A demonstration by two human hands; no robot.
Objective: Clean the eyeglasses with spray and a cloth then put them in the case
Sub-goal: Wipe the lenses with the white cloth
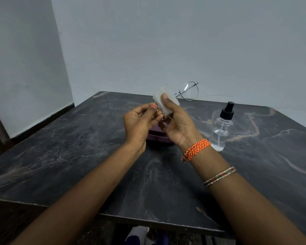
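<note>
Thin metal-framed eyeglasses (189, 91) are held up in the air above the dark table (78, 147). My right hand (177, 124) pinches a white cloth (163, 101) folded over one lens, thumb on top. My left hand (141, 121) pinches the frame at the covered lens's edge. The other lens and one temple arm stick out to the right, uncovered. A purple case (159, 136) lies on the table under my hands, mostly hidden by them. A clear spray bottle (221, 128) with a black pump top stands upright to the right of my right wrist.
The table sits in a corner, with pale walls behind and to the left. Its front edge (148, 220) runs below my forearms. My right wrist wears an orange braided band and a beaded bangle.
</note>
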